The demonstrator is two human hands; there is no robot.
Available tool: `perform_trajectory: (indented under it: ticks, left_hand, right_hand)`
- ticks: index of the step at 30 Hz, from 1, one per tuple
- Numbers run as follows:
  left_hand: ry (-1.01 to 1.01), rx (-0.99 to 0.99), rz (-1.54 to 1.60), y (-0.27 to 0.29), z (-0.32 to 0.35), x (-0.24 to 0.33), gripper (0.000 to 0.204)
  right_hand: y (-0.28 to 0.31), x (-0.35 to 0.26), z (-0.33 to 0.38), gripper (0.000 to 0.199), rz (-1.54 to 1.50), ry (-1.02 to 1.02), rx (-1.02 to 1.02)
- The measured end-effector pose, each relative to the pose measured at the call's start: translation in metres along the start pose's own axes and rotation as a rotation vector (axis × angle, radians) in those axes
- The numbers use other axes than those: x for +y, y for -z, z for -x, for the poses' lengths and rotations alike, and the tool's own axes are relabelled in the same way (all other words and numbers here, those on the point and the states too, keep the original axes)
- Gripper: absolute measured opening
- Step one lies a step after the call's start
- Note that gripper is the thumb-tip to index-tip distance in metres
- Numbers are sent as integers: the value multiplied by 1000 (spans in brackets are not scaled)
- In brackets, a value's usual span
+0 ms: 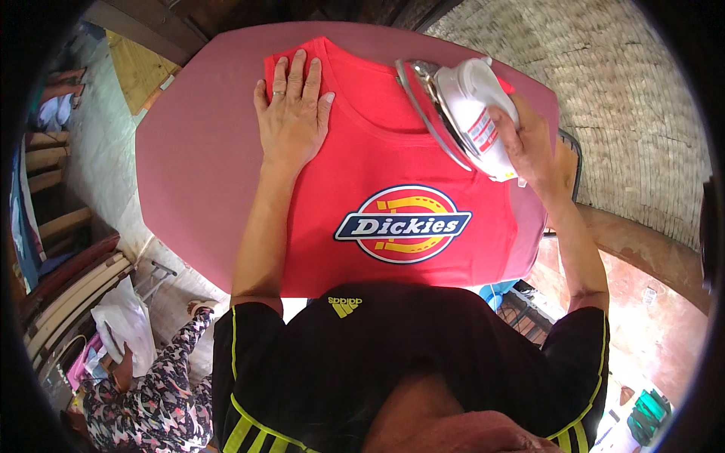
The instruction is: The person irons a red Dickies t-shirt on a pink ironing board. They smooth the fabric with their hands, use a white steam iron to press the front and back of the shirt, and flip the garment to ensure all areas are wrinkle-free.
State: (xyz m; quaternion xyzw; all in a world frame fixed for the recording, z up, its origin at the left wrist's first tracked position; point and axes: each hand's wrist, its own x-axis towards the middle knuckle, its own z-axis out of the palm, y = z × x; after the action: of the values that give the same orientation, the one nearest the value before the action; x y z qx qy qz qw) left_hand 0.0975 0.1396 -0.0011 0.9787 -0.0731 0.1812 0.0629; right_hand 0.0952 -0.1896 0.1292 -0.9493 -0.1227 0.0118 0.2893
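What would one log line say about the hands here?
left hand: flat on red T-shirt | right hand: holds white iron, tilted | surface: pink ironing board

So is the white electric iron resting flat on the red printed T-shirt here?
No: the right hand holds the white electric iron tilted up, soleplate showing, above the red printed T-shirt.

A dusty-pink padded counter (189, 166) fills the middle. To its left lie a pale concrete floor (98, 151) and stacked wooden slats (60, 279). Behind and right of it curves a woven cane wall (604, 98). Below its left corner, a person in patterned clothes (151, 392) crouches by a white bag (124, 317).
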Motion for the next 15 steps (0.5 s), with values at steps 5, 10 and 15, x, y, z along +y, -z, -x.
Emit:
perform_trajectory:
  ticks: [5,10,15]
  left_hand:
    - [1,-39,-30,1,0,3,54]
    - [-17,31,20,-9,9,-2,53]
    - [-45,39,-12,-6,5,-1,53]
  right_hand:
    - [-12,6,-40,41,71,257,-19]
    - [-19,-11,-58,36,-70,168,-178]
    - [-14,-21,-64,34,63,142,-157]
